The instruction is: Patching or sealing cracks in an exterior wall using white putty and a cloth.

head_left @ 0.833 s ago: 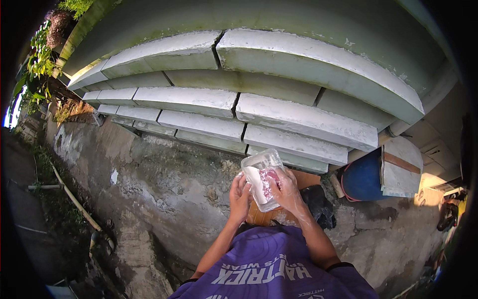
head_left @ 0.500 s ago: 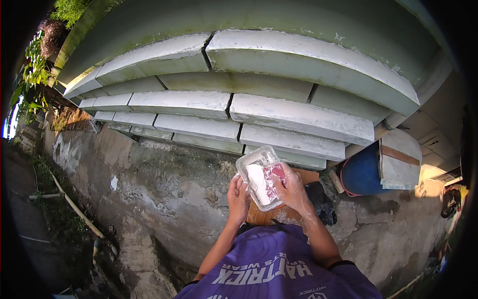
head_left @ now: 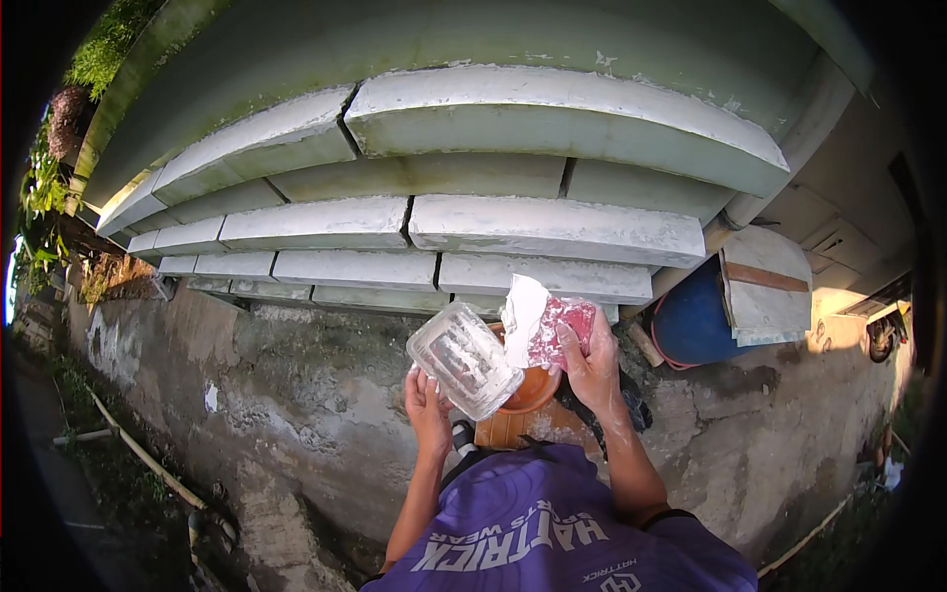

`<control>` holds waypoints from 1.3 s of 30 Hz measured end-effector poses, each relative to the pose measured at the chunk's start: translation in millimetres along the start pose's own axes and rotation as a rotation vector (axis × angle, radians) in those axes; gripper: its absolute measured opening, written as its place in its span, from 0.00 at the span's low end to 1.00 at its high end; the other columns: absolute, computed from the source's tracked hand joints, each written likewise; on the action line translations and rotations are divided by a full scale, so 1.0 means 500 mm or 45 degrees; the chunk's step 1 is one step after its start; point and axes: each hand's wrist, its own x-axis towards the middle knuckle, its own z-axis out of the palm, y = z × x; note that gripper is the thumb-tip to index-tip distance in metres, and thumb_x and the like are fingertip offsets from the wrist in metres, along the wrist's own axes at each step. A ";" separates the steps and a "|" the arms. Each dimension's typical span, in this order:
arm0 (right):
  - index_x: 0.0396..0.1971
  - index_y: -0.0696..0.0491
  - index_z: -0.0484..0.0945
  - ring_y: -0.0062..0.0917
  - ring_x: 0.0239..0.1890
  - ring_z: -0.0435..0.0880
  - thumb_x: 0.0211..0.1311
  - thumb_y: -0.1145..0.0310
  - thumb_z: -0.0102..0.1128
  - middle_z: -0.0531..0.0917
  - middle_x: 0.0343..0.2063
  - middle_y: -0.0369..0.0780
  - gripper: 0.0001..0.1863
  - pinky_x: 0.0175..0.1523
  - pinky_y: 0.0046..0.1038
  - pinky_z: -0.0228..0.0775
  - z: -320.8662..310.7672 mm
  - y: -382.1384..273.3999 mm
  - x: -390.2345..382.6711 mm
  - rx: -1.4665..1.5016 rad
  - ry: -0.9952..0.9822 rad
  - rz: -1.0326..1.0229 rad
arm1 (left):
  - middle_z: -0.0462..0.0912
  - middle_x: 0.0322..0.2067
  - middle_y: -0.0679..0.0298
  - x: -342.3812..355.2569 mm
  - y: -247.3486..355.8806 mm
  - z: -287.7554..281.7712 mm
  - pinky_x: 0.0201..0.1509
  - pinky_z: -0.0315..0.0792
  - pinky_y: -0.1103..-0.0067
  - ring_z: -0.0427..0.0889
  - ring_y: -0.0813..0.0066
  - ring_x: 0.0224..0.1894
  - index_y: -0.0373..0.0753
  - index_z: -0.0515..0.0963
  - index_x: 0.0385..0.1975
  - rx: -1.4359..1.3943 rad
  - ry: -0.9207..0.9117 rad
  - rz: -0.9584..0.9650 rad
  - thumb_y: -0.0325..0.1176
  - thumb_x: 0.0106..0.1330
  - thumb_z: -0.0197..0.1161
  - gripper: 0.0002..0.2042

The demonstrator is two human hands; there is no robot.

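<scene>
My left hand [head_left: 427, 409], smudged white, grips a clear rectangular plastic container [head_left: 464, 345] by its left side. White smears coat the container's inside. Closed on a flat red scraper [head_left: 577, 316], my right hand [head_left: 595, 375] has its thumb pressed across the face. A thick lump of white putty [head_left: 523, 308] clings to the scraper's left edge, just beyond the container's upper right side. White residue also covers my right fingers and wrist. Below the hands, partly hidden, is a round orange basin [head_left: 533, 392].
Stepped ledges with white-coated tops [head_left: 552, 225] span the wall ahead. Below the basin is an orange-brown slatted surface [head_left: 503, 432], with a black plastic bag [head_left: 636, 405] to its right. A blue drum [head_left: 691, 321] under a board stands at right. Pipes [head_left: 148, 456] lie at left.
The scraper has come out of the container with the putty on its edge, moving up and right. The container has shifted left, and the orange basin now shows below.
</scene>
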 end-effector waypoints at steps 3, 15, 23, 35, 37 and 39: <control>0.54 0.62 0.69 0.34 0.37 0.84 0.70 0.68 0.53 0.84 0.36 0.49 0.18 0.43 0.32 0.74 -0.077 0.031 0.030 -0.229 0.325 -0.219 | 0.76 0.52 0.68 -0.009 -0.002 -0.060 0.33 0.78 0.86 0.80 0.84 0.41 0.38 0.61 0.61 0.041 0.100 0.008 0.33 0.73 0.53 0.19; 0.53 0.52 0.76 0.34 0.44 0.82 0.58 0.76 0.52 0.84 0.45 0.42 0.21 0.68 0.46 0.53 -0.417 0.169 0.227 -1.834 0.505 -0.629 | 0.77 0.46 0.68 -0.025 -0.020 -0.092 0.29 0.77 0.87 0.83 0.80 0.39 0.40 0.62 0.62 0.216 0.224 0.021 0.37 0.73 0.54 0.20; 0.54 0.50 0.77 0.40 0.54 0.76 0.60 0.75 0.50 0.80 0.53 0.41 0.21 0.70 0.50 0.50 -0.401 0.227 0.173 -1.804 0.255 -0.434 | 0.75 0.37 0.75 -0.067 -0.060 -0.031 0.25 0.71 0.92 0.73 0.92 0.28 0.42 0.63 0.61 0.227 0.288 -0.037 0.36 0.73 0.55 0.20; 0.56 0.51 0.75 0.41 0.64 0.69 0.60 0.78 0.47 0.78 0.56 0.41 0.23 0.71 0.43 0.51 -0.440 0.246 0.288 -1.681 0.243 -0.451 | 0.78 0.42 0.74 -0.082 -0.095 0.036 0.25 0.71 0.90 0.76 0.90 0.29 0.41 0.64 0.61 0.280 0.245 -0.068 0.38 0.73 0.54 0.19; 0.55 0.53 0.76 0.35 0.62 0.72 0.56 0.80 0.48 0.78 0.56 0.42 0.24 0.68 0.38 0.57 -0.435 0.256 0.286 -1.629 0.181 -0.459 | 0.78 0.41 0.74 -0.087 -0.099 0.047 0.25 0.71 0.90 0.76 0.90 0.29 0.42 0.64 0.60 0.251 0.195 -0.053 0.38 0.73 0.54 0.19; 0.54 0.53 0.77 0.37 0.61 0.74 0.58 0.78 0.47 0.79 0.55 0.43 0.22 0.67 0.38 0.59 -0.442 0.243 0.267 -1.580 0.116 -0.460 | 0.78 0.40 0.75 -0.096 -0.101 0.064 0.25 0.70 0.90 0.74 0.91 0.28 0.42 0.64 0.60 0.264 0.237 -0.038 0.38 0.73 0.54 0.18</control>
